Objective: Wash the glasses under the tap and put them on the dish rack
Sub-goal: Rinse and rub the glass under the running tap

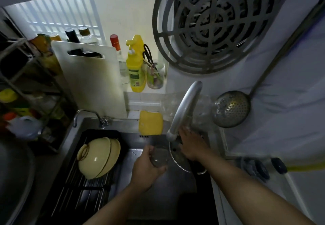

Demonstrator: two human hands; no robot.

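My left hand (146, 167) grips a clear drinking glass (160, 156) over the steel sink (133, 154), just below the spout of the curved silver tap (182, 108). My right hand (190, 143) reaches behind the tap's base near its handle; its fingers are hidden, so its grip is unclear. More clear glasses (202, 107) stand blurred behind the tap on the counter. The black dish rack (79, 186) lies in the left part of the sink and holds two cream bowls (98, 156) turned upside down.
A pot lid (181, 161) leans in the sink under my right wrist. A yellow sponge (150, 122) hangs at the sink's back edge. Behind stand a white cutting board (91, 80), a yellow detergent bottle (135, 66) and several bottles. A skimmer ladle (232, 108) and a round grate (216, 24) hang on the right.
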